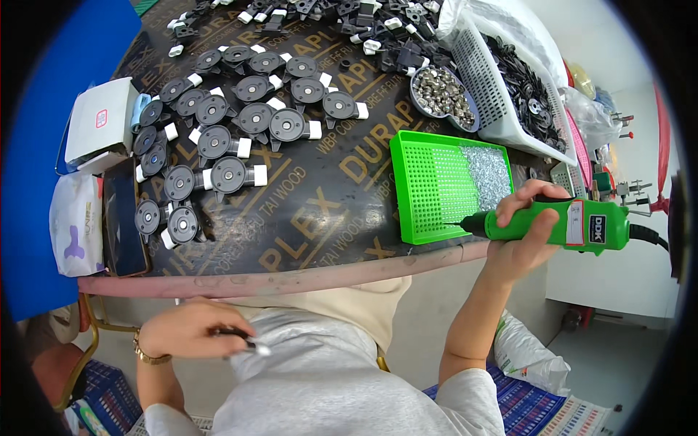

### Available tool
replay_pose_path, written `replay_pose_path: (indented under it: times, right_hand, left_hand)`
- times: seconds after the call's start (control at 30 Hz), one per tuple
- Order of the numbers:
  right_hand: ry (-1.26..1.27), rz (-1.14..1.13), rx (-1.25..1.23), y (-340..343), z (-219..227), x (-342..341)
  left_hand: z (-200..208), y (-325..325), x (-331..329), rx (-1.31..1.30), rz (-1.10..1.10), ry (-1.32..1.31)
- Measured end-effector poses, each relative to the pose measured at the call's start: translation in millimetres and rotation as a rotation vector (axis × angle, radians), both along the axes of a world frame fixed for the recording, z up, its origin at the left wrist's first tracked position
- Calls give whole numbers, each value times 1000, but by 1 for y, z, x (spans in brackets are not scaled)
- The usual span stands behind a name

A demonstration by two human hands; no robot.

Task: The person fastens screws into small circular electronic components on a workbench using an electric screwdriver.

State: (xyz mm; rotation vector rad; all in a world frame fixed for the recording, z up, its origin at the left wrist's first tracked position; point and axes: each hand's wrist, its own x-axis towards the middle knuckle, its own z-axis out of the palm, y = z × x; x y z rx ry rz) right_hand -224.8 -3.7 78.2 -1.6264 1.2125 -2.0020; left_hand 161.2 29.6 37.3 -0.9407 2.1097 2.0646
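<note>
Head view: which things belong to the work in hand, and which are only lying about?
Probably for the job: driver in right hand, black-and-white piece in left hand, tray, round black parts.
Probably just lying about: phone, soft pack, white box.

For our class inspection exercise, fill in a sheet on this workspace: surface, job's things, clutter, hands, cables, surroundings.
Surface: dark table with tan print and a pink front edge.
Job's things: round parts with white ends, at left; silver pieces in a green tray; screwdriver, its tip at the tray's near side.
Clutter: box, phone and pack at left; loose parts, bowl of metal pieces and basket farther back.
Hands: left hand holds a small dark piece, blurred, off the table; right hand grips the screwdriver.
Cables: one black cable at the screwdriver's rear.
Surroundings: blue panel at left, chair lower left, white sack lower right.
</note>
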Motion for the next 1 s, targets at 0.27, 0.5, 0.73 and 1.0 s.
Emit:
replay_pose_path:
  times: [0.27, 0.5, 0.73, 1.0]
  right_hand:
    - [22, 23, -12, -5, 0, -1]
    - [32, 6, -14, -5, -2, 5]
    - [-35, -1, -22, -6, -5, 0]
    - [-123, 80, -57, 8, 14, -10]
  left_hand:
    - [-248, 105, 147, -760, 484, -910]
    - [-327, 122, 134, -182, 809, -746]
    - [-198, 89, 92, -430, 309, -626]
    - [35, -4, -25, -709, 259, 24]
